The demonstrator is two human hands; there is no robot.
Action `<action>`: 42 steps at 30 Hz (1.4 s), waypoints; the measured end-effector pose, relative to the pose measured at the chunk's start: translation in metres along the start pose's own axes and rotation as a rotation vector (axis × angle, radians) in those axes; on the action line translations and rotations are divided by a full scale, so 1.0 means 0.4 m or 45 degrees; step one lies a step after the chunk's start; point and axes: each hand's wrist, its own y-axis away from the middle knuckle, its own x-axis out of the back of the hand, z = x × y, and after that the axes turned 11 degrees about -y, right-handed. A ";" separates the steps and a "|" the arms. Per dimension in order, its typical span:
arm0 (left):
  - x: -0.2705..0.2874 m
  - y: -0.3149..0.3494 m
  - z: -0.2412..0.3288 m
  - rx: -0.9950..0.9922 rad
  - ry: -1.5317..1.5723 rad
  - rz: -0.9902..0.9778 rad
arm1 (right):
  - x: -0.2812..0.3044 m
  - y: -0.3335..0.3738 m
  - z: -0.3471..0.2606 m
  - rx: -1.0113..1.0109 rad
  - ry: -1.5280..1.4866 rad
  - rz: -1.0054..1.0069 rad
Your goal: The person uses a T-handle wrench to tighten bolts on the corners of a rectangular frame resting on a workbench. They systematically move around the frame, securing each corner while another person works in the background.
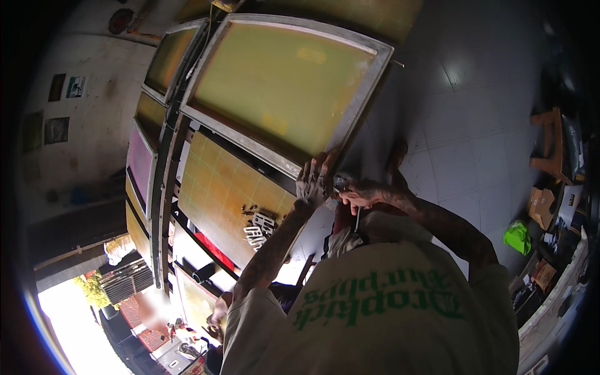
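A large screen printing frame (206, 59) with yellow-green mesh is tilted above an orange-brown board marked with a grid (212, 169). My left hand (314, 181) is on the frame's near corner, its fingers bent over the edge. Just right of that corner, my right hand (361, 195) is closed around a thin metal rod-like tool (357, 220), pointing down toward my body. Its working end is hidden behind my fingers, so its exact kind does not show. On the board lies a white-and-dark patterned patch (257, 230); whether it is printed or loose pieces is unclear.
More framed screens (142, 165) line the rail (164, 181) on the left. Another person's hand (217, 315) is at a board in the lower left. To the right are a wooden stool (550, 147), a cardboard box (540, 207) and a bright green bag (517, 237) on the tiled floor.
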 end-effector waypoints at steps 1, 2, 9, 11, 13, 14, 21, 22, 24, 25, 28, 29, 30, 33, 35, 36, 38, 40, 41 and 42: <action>-0.011 0.009 -0.010 -0.019 0.037 0.094 | 0.013 -0.018 -0.004 -0.090 -0.171 -0.106; -0.007 -0.002 -0.009 -0.042 0.078 0.194 | 0.025 -0.023 -0.022 -0.105 -0.490 -0.207; -0.015 0.040 -0.010 0.146 -0.008 -0.020 | 0.030 -0.022 -0.004 -0.398 -1.302 -0.486; -0.040 0.077 -0.014 0.161 -0.078 -0.030 | 0.014 -0.031 0.016 -0.360 -1.282 -0.441; -0.044 0.065 -0.005 0.163 -0.073 -0.077 | 0.030 -0.015 0.008 -0.323 -1.263 -0.415; -0.043 0.059 -0.002 0.157 -0.109 -0.092 | 0.039 -0.017 0.022 -0.315 -1.279 -0.429; -0.029 0.060 -0.012 0.147 -0.021 -0.185 | 0.031 -0.022 0.014 -0.248 -1.547 -0.748; -0.022 0.073 -0.007 0.173 0.007 -0.150 | 0.009 -0.011 -0.019 -0.256 -1.575 -0.736; -0.043 0.063 -0.014 0.167 0.004 -0.146 | 0.011 -0.025 0.021 -0.232 -1.724 -0.789; -0.063 0.073 -0.019 0.176 0.010 -0.169 | 0.008 -0.028 0.030 -0.255 -1.686 -0.707; -0.103 0.115 -0.019 0.143 -0.053 -0.216 | 0.007 -0.035 0.041 -0.298 -1.561 -0.560; -0.091 0.109 -0.018 0.133 -0.043 -0.275 | 0.009 -0.026 0.019 -0.285 -1.416 -0.465; -0.077 0.106 -0.016 0.125 -0.031 -0.335 | 0.007 -0.016 -0.004 -0.267 -1.271 -0.375; -0.048 0.071 -0.011 0.082 -0.090 -0.052 | 0.003 -0.008 -0.001 -0.207 -1.149 -0.204; -0.059 0.073 -0.010 0.077 -0.082 -0.059 | -0.017 0.003 -0.031 -0.169 -0.969 -0.012; -0.058 0.068 -0.009 0.076 -0.083 -0.068 | -0.031 0.006 -0.045 -0.139 -0.798 0.101; -0.078 0.075 -0.005 0.077 -0.089 -0.049 | -0.060 0.027 -0.053 -0.063 -0.460 0.315; -0.062 0.066 0.013 0.124 -0.077 -0.101 | -0.112 0.035 0.001 0.298 0.701 0.785; -0.044 0.056 0.015 0.116 -0.075 -0.088 | -0.142 0.053 -0.054 0.380 0.973 0.898; -0.045 0.060 0.014 0.104 -0.086 -0.014 | -0.139 0.047 -0.052 0.324 0.895 0.892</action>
